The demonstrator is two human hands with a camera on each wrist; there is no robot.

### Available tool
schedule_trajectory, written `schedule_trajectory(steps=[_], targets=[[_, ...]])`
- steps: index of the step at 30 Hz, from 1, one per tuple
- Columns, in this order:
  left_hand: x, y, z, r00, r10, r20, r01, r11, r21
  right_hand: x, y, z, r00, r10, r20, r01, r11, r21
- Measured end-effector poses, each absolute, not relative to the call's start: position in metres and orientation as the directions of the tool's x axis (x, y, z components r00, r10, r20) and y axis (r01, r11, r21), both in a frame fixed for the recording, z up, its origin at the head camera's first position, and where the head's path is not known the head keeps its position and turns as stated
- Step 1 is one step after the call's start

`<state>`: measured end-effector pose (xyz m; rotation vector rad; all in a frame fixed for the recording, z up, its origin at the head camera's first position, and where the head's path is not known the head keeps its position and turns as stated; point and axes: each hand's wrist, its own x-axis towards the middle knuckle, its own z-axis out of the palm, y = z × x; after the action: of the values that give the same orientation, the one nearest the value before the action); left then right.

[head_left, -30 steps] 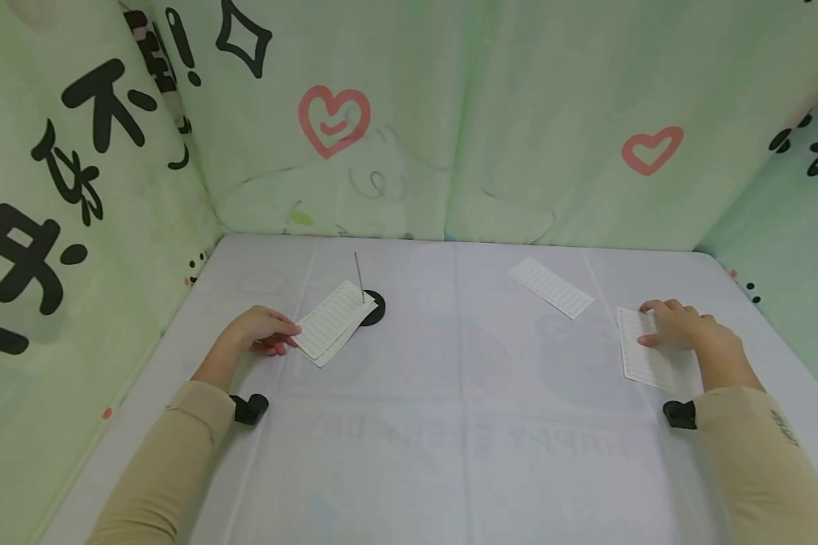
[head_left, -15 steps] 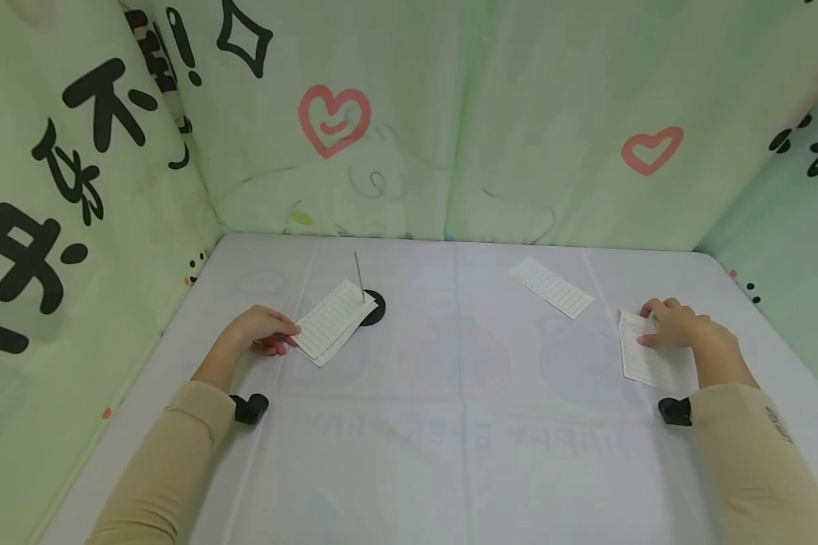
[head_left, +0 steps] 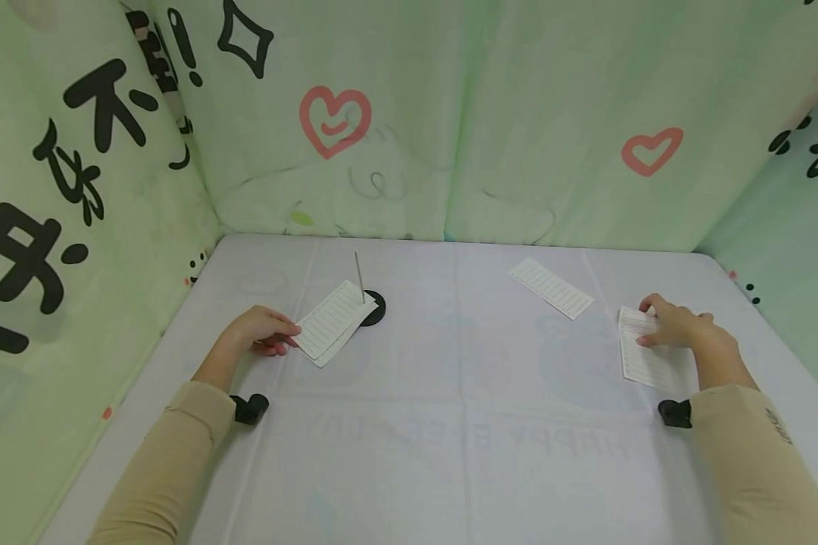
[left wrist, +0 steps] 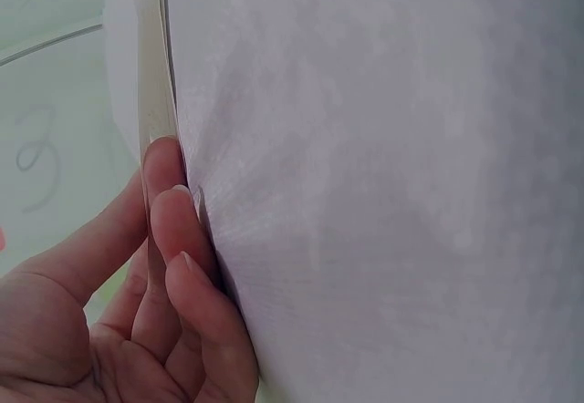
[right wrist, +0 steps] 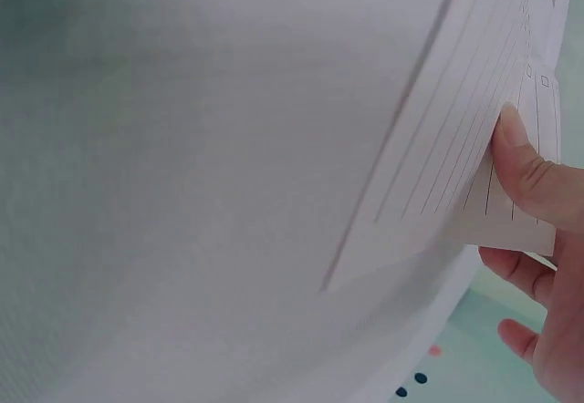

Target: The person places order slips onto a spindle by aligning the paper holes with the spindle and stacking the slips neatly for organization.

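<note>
Left hand point(head_left: 262, 330): thumb and fingers pinch the near corner of at least two printed slips.
Speared slips point(head_left: 329, 322): overlapping, slightly fanned, reaching from that hold to an upright spike point(head_left: 358, 272), which appears to pass through their far end.
Black base point(head_left: 378, 309): round, partly covered by paper, on the white worktop point(head_left: 423, 469).
Loose slip point(head_left: 551, 288): lies slantwise between the hands, touched by neither.
Right-hand slips point(head_left: 641, 365): at the worktop's right, partly hidden, their number unclear.
Right hand point(head_left: 682, 329): narrow grip, thumb on the top sheet, fingers curled past its edge.
Pick-up at right: apparently the step in hand, one slip being taken for the spike.
Carry to spike: the next move seems to call for peeling off a single sheet and keeping the speared ones steady.
</note>
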<state>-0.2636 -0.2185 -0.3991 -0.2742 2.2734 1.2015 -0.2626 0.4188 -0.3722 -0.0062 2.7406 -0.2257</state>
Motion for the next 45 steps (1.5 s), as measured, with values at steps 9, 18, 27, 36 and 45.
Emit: schedule_trajectory(steps=[9,18,27,36,45], targets=[[-0.264,-0.219,-0.399,-0.828,0.069,-0.557,-0.422,0.578,0.699,-0.264,0.424,-0.379,-0.942,-0.001,-0.336,0.054,0.987,-0.152],[-0.263,-0.219,-0.397,-0.83,0.083,-0.551,-0.412,0.575,0.707,-0.26,0.425,-0.38,-0.957,0.004,-0.291,0.061,0.981,-0.186],[-0.262,-0.22,-0.397,-0.839,0.095,-0.536,-0.392,0.579,0.715,-0.257,0.421,-0.375,-0.964,-0.011,-0.267,0.033,0.986,-0.163],[-0.261,-0.219,-0.396,-0.838,0.091,-0.538,-0.394,0.582,0.711,-0.25,0.422,-0.37,-0.988,-0.039,-0.149,-0.008,0.979,-0.203],[-0.261,-0.22,-0.396,-0.838,0.098,-0.536,-0.395,0.568,0.722,-0.252,0.443,-0.378,-0.999,0.008,-0.032,0.022,0.875,-0.484]])
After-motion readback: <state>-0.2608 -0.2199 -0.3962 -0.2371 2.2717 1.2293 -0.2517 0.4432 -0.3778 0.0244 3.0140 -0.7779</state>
